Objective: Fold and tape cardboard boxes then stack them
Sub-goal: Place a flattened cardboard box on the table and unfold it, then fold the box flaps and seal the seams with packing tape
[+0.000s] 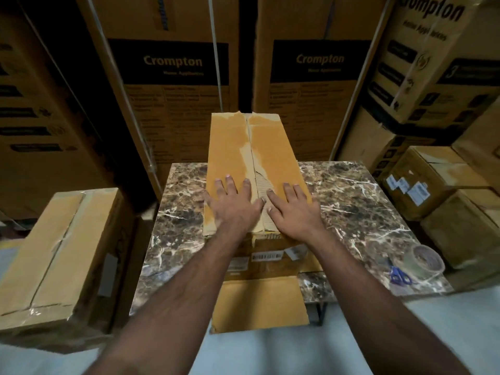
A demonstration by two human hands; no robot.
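Both grips are spread flat, nothing pinched: the left hand [234, 205] presses its straight fingers on the left top flap and the right hand [293, 208] presses likewise on the right flap, the thumbs almost meeting over the centre seam of the cardboard box [254, 158]. The box lies lengthwise in the middle of the frame on the marble-patterned table [351, 198], its far end toward the tall printed cartons [173, 77] in the upper part of the frame, its near end hanging over the table's front edge with one end flap [257, 301] still open and drooping toward the floor. This looks like the folding step, with the top flaps held shut and the seam not yet taped. The next move probably calls for one hand to keep both flaps down while the other reaches to the lower right of the frame, where a tape roll [427, 262] sits just beside blue-handled scissors [400, 276] near the table's corner. The box looks used: its orange-brown skin is torn away along the seam in pale strips, bare corrugation shows near the right fingers, and a barcode label sits on the near end. At lower left, off the table, another closed box [62, 247] stands with shiny tape along its seam
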